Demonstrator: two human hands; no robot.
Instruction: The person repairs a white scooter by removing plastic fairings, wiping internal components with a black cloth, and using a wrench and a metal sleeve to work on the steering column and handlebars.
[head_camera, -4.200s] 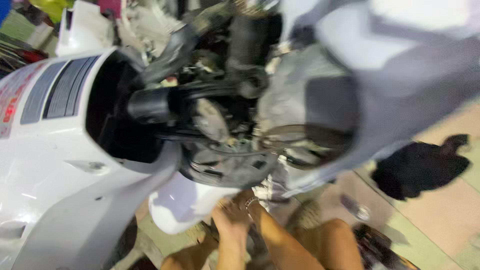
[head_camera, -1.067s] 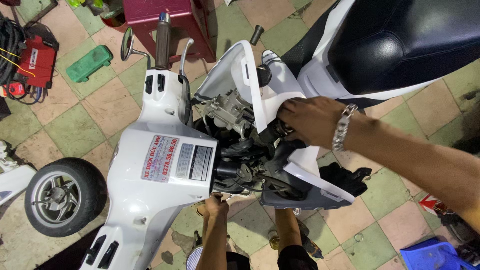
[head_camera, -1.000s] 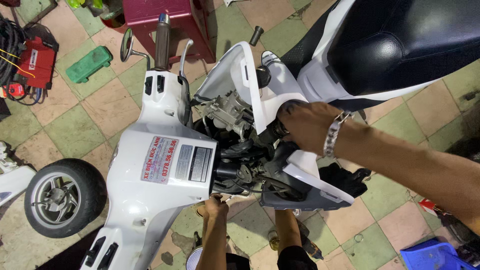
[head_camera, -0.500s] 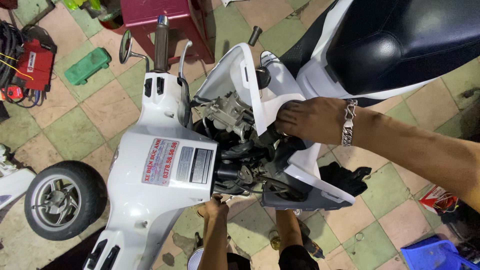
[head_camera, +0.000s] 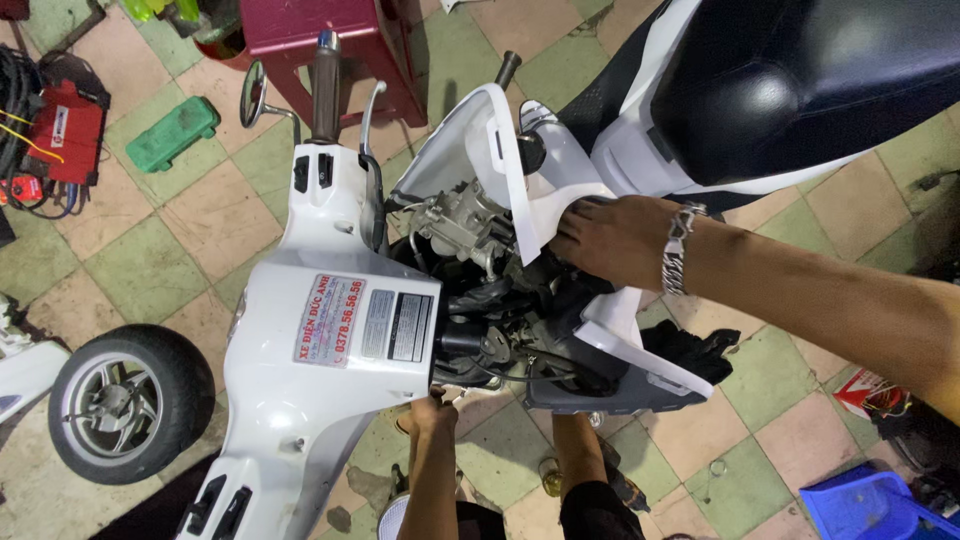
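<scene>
white plastic side panel (head_camera: 520, 170) of a scooter (head_camera: 330, 330) stands pulled open from the body, just right of the exposed engine parts (head_camera: 470, 225); the right hand (head_camera: 615, 240) comes in from the right edge, bracelet (head_camera: 678, 258) on the wrist, fingers flat and lightly curled against the panel's inner edge, fingertips partly hidden behind the plastic, so cannot tell if they pinch it or only press; the left hand is not clearly in view; the arm at the bottom centre with a hand (head_camera: 432, 410) up under the front cover looks like a second person crouched below, its grip hidden.

handling judgement: the panel looks thin, light and springy, glossy so probably a bit slippery; likely brittle at clips and tabs, so it could crack if bent hard; best held along the thick folded rim near the hand, or with both hands at opposite edges, not at the pointed tip; the lower grey panel (head_camera: 640, 375) next to it looks similar.

around: black seat (head_camera: 800, 80) top right; front wheel (head_camera: 125, 400) bottom left; mirror (head_camera: 252, 95) and handlebar grip (head_camera: 325, 85) up top; red box (head_camera: 65, 130) and green case (head_camera: 172, 132) on the tiled floor (head_camera: 190, 215); dark red stool (head_camera: 330, 40) behind; black rag (head_camera: 690, 350) and blue bin (head_camera: 870, 505) at right.
</scene>
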